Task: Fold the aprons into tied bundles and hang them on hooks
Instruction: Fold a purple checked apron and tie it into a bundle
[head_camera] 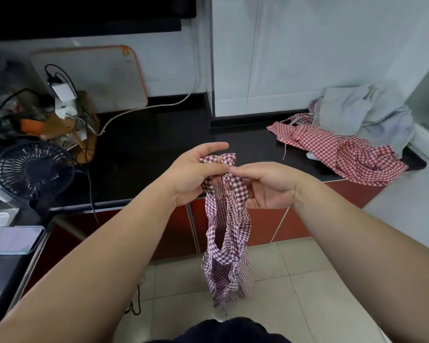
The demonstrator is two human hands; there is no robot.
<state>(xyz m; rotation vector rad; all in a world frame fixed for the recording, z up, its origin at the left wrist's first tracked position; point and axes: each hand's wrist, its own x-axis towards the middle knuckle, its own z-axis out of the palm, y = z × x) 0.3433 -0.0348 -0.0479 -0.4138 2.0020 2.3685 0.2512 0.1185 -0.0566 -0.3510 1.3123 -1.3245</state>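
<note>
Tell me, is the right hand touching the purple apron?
Touching. The head view shows the right hand pinching the purple apron near its top, with no gap between them.

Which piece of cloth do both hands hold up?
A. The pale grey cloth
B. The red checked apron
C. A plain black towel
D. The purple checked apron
D: the left hand and the right hand grip the top of the purple checked apron, which hangs down; the red checked apron and the pale grey cloth lie on the countertop.
</note>
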